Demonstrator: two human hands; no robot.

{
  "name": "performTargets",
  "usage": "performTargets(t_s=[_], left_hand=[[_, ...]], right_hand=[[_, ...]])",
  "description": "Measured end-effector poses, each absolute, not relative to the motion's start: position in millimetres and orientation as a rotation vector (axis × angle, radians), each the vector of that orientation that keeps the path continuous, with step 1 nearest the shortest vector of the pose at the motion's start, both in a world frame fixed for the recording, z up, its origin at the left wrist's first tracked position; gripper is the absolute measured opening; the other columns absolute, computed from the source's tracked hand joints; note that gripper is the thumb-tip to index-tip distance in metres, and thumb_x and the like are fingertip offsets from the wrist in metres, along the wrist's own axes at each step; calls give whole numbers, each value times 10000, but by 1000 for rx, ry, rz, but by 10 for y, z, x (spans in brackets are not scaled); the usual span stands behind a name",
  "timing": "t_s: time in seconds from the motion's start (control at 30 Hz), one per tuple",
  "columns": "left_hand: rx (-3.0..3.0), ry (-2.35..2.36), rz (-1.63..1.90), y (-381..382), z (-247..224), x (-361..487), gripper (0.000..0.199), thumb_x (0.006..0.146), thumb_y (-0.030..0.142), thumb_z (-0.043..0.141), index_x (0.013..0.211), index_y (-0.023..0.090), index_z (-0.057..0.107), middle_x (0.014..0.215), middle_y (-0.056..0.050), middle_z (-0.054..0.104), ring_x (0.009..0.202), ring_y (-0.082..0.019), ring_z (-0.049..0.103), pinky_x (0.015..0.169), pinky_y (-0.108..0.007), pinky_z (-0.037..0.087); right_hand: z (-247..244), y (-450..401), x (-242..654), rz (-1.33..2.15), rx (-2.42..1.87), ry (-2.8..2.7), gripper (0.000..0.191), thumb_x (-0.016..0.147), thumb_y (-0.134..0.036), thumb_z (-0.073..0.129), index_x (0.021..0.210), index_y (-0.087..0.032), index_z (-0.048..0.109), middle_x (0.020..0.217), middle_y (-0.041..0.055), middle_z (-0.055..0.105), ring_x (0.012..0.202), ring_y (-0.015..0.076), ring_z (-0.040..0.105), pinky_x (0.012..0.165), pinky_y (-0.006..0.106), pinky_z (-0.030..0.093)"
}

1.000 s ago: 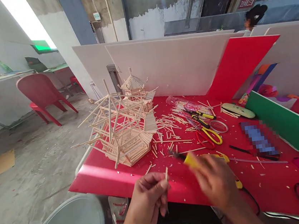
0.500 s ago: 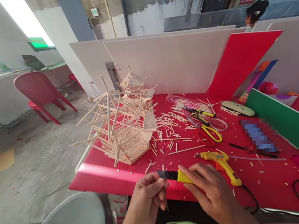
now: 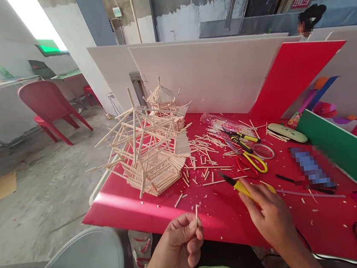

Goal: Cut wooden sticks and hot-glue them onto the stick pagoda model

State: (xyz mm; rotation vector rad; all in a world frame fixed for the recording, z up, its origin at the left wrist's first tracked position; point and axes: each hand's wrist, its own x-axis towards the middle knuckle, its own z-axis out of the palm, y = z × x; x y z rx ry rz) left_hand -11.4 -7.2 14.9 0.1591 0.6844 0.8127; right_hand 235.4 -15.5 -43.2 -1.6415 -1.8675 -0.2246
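Near the table's front edge, my left hand (image 3: 181, 243) pinches a short thin wooden stick (image 3: 196, 213), which points upward between thumb and fingers. My right hand (image 3: 269, 214) is closed around a yellow utility knife (image 3: 241, 187) with a dark tip, pointing up and left. Beneath that hand a yellow glue gun (image 3: 270, 187) is mostly hidden. Beyond my left hand stands an open wooden-stick frame model (image 3: 152, 171), with a roofed stick pavilion (image 3: 161, 96) behind it. Loose cut sticks (image 3: 201, 146) lie scattered to their right.
Yellow-handled pliers (image 3: 246, 136), red-and-yellow scissors (image 3: 255, 162), a roll of clear tape (image 3: 264, 151) and a blurred phone (image 3: 313, 168) lie on the red table (image 3: 221, 223). White boards (image 3: 200, 75) stand behind. A grey stool (image 3: 98, 250) is at lower left.
My right hand has moved the knife up and right, away from the stick and over the glue gun. My left hand keeps its pinch on the stick, now seen uncovered.
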Motion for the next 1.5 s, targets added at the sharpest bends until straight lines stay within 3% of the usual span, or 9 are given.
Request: performTargets(t_s=[0.2, 0.33, 0.43, 0.6, 0.8, 1.07, 1.5], left_hand=[[226, 934, 1025, 84, 160, -49, 343, 538, 240, 930, 778, 140, 707, 717, -37, 702, 479, -94, 586, 340, -154, 401], [198, 970, 1080, 215, 233, 15, 341, 526, 225, 930, 763, 129, 704, 630, 13, 624, 497, -63, 539, 352, -130, 341], [182, 936, 1093, 298, 274, 26, 283, 566, 206, 908, 721, 129, 684, 582, 38, 562, 482, -42, 479, 361, -129, 295], [110, 894, 1092, 408, 303, -23, 292, 539, 195, 910, 660, 125, 653, 556, 32, 553, 455, -39, 437, 358, -140, 259], [91, 896, 1105, 527, 328, -93, 311, 516, 190, 917, 666, 119, 654, 532, 41, 525, 445, -29, 406, 368, -139, 235], [197, 932, 1228, 663, 209, -82, 360, 629, 366, 868, 660, 161, 574, 517, 62, 490, 415, -35, 378, 377, -159, 231], [112, 1070, 1314, 847, 283, 86, 506, 454, 413, 922, 497, 175, 477, 380, 84, 415, 334, -23, 314, 320, -150, 196]], right_hand=[[-651, -336, 2259, -302, -1683, -2197, 366, 985, -430, 476, 1290, -292, 624, 939, 61, 666, 838, 224, 614, 725, 378, 435], [-381, -193, 1999, -303, -1479, -2008, 415, 910, -458, 621, 1265, -243, 630, 1052, 94, 669, 969, 263, 603, 845, 431, 446], [-76, -2, 1696, -195, -1225, -1865, 251, 890, -267, 689, 1138, -236, 674, 898, 48, 676, 837, 190, 609, 788, 371, 456], [142, 284, 1316, -166, -1033, -1780, 130, 864, -169, 709, 987, -211, 701, 809, 26, 683, 764, 158, 590, 721, 330, 466], [100, 461, 1233, -213, -1028, -1792, 160, 870, -152, 692, 1023, -197, 691, 826, 42, 694, 768, 165, 601, 715, 330, 496], [60, 706, 1100, -239, -1036, -1725, 168, 843, -107, 704, 993, -175, 672, 805, 41, 685, 752, 149, 585, 698, 302, 505], [41, 765, 1108, -220, -1051, -1791, 196, 836, -95, 698, 1021, -157, 674, 828, 57, 676, 790, 169, 582, 738, 317, 516]])
